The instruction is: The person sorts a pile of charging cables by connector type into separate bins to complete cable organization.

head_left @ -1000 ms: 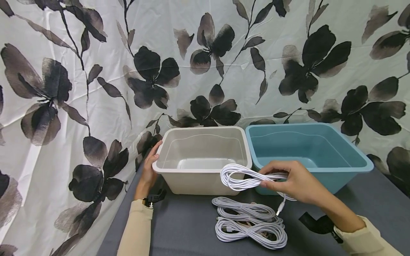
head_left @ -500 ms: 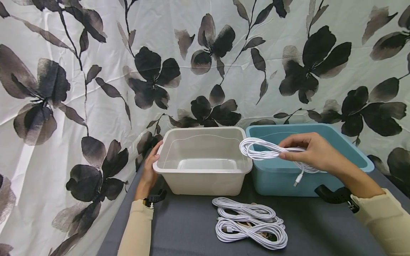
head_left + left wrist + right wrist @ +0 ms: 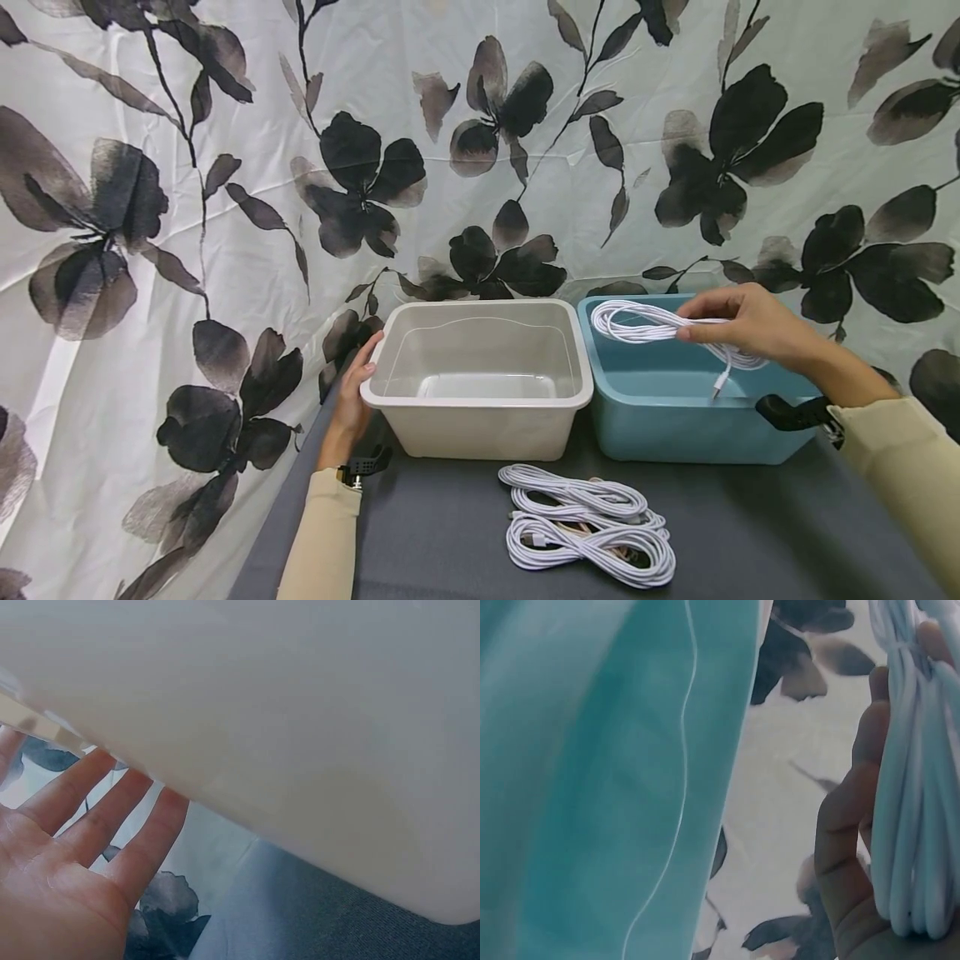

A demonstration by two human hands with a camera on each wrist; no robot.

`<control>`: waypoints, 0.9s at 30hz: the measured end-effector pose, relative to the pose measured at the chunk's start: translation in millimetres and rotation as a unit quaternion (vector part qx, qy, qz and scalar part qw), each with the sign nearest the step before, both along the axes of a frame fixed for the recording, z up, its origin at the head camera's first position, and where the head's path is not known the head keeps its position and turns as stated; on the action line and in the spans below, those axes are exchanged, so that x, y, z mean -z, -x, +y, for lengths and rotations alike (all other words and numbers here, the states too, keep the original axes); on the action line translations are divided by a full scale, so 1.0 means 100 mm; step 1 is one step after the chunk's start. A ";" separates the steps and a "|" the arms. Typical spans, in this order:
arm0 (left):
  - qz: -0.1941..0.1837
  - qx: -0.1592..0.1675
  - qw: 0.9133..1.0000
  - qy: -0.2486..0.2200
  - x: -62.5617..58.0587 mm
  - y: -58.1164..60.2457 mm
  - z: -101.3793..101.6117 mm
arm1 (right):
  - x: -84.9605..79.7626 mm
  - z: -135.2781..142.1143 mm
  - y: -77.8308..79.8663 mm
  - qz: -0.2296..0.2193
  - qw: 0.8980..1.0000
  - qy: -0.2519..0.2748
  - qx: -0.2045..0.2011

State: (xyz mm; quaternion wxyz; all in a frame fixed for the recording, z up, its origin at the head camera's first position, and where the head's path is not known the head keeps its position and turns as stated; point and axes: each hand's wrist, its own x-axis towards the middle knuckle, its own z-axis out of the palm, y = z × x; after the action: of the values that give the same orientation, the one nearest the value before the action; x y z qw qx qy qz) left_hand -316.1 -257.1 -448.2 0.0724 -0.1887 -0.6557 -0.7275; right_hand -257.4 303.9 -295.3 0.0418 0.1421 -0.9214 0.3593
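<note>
In the head view my right hand [image 3: 757,325] pinches a coiled white cable [image 3: 651,331] between thumb and fingers, over the opening of the blue bin [image 3: 690,429]. One plug end [image 3: 722,383] dangles by the bin's front rim. The right wrist view shows the cable's loops [image 3: 915,825] lying along the curled fingers. My left hand [image 3: 351,400] rests against the left side of the beige bin [image 3: 480,429]. Up close in the left wrist view, its fairly straight fingers [image 3: 146,840] touch the bin's wall.
Two more bundles of white cable [image 3: 587,546] lie on the grey tabletop [image 3: 427,525] in front of the bins. Both bins stand side by side. Behind them hangs a white curtain [image 3: 622,50] with dark flowers.
My right hand has carried the cable up, rightward and away, from in front of the bins to above the blue bin. My left hand has stayed at the beige bin.
</note>
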 end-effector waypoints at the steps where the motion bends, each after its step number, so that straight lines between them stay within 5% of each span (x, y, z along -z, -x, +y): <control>1: 0.000 -0.001 1.000 0.000 0.00 0.00 0.00 | 0.00 0.01 0.03 -0.003 1.000 0.001 -0.001; 13: -0.004 -0.012 1.000 0.010 0.01 0.01 -0.03 | -0.04 0.10 0.40 -0.032 0.999 -0.042 -0.011; 27: 0.003 -0.001 1.000 0.007 0.03 0.02 -0.05 | 0.13 0.15 0.82 -0.055 0.994 -0.087 -0.021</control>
State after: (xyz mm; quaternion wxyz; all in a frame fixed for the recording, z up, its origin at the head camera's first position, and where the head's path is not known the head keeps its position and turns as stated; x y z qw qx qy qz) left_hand -318.0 -262.0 -450.7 0.0741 -0.1905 -0.6607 -0.7223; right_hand -339.5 318.5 -308.4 -0.0286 0.1446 -0.9469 0.2856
